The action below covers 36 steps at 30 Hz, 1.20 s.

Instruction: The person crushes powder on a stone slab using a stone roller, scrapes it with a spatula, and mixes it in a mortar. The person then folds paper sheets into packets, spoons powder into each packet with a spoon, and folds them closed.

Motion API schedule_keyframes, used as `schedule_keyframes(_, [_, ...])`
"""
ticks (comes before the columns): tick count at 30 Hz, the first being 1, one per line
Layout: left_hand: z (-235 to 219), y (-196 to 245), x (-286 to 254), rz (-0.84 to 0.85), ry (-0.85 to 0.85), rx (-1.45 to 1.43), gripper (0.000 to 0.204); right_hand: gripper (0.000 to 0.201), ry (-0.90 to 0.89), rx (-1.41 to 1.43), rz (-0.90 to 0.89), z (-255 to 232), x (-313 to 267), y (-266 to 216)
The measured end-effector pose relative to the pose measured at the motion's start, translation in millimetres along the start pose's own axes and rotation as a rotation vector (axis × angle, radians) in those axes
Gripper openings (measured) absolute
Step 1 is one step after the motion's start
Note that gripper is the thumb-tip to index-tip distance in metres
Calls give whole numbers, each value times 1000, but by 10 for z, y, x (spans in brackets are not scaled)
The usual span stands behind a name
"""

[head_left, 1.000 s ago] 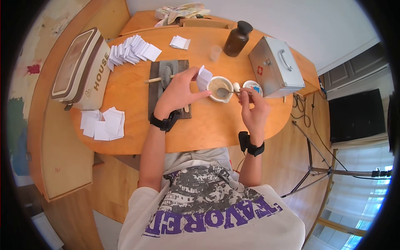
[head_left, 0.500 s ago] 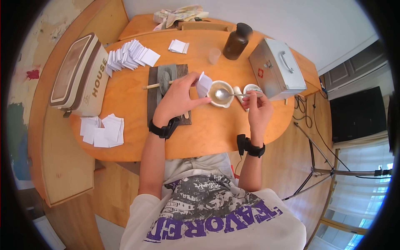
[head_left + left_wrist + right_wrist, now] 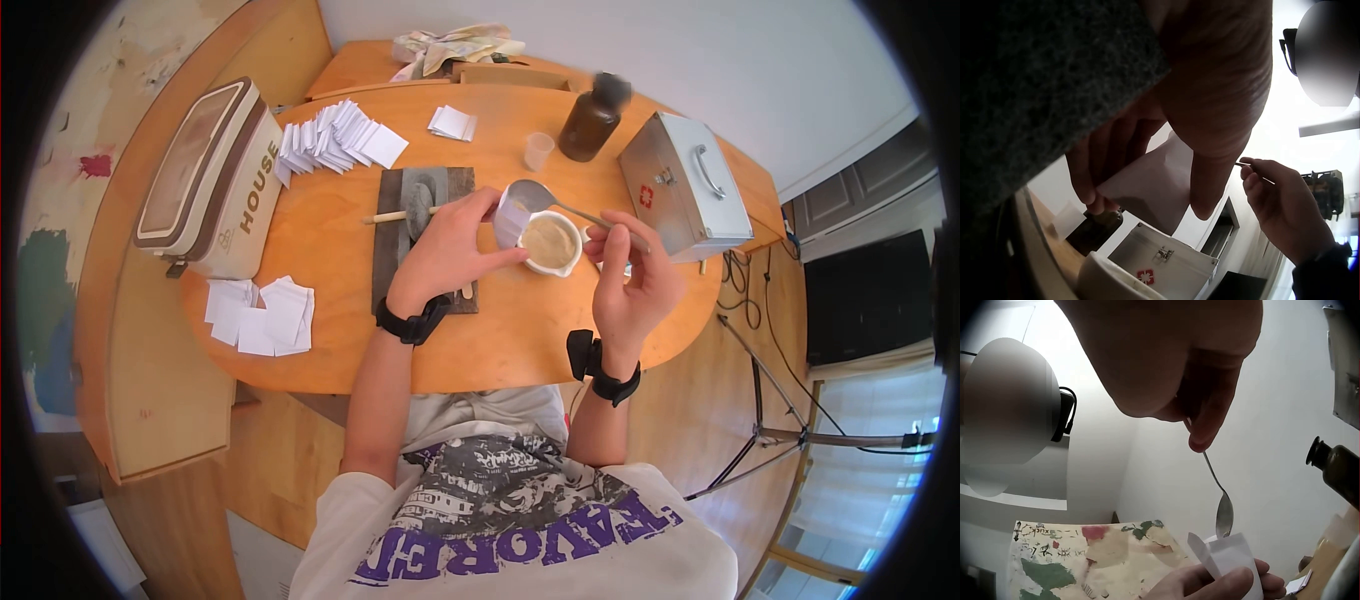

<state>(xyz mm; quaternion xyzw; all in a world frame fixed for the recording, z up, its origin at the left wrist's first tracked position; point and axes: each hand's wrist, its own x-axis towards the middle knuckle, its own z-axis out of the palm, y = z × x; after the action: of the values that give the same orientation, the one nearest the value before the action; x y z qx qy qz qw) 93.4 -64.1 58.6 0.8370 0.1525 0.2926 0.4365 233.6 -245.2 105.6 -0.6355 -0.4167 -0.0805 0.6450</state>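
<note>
The left hand (image 3: 445,250) pinches a small white paper packet (image 3: 508,222), its mouth spread apart in the right wrist view. Thumb and fingers of the right hand (image 3: 635,280) grip the handle of a metal spoon (image 3: 530,194), whose bowl is at the packet's mouth. In the right wrist view the spoon (image 3: 1225,514) tilts down into the packet (image 3: 1235,562). Below and right of the packet stands a white bowl (image 3: 576,262) of beige powder. Whether powder lies in the spoon, I cannot tell.
Folded packets (image 3: 340,135) and loose paper squares (image 3: 262,318) lie left. A dark board (image 3: 388,260) with a stone and stick is beside the left hand. Behind are a small cup (image 3: 538,151), a brown bottle (image 3: 592,125) and a metal case (image 3: 690,185).
The right hand has lifted the spoon out of the powder bowl and moved it left to the packet's mouth. The left hand still holds the packet.
</note>
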Motion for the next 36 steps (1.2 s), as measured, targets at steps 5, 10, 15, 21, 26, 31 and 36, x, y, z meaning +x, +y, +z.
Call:
schedule_keyframes(5, [-5,14,3,-35,-30,18,67,11,-65,-78,-187,2,-23,51])
schedule_keyframes(10, [-18,48,9,-14,-30,34,68,11,53,-11,-104,-19,-91,149])
schedule_keyframes(15, [9,-16,-11,-5,0,24,65,11,79,-91,88,-180,-10,283])
schedule_keyframes(21, [16,-15,-4,8,12,20,64,12,-175,-266,80,-282,-55,674])
schedule_keyframes(26, [15,-27,-6,2,-11,33,64,13,-259,-266,114,-261,-76,685])
schedule_keyframes(31, [16,-23,-7,12,-6,28,65,15,-242,-232,218,-236,-103,735])
schedule_keyframes(36, [4,-19,-12,5,-16,46,70,19,-178,-138,393,-283,-121,902])
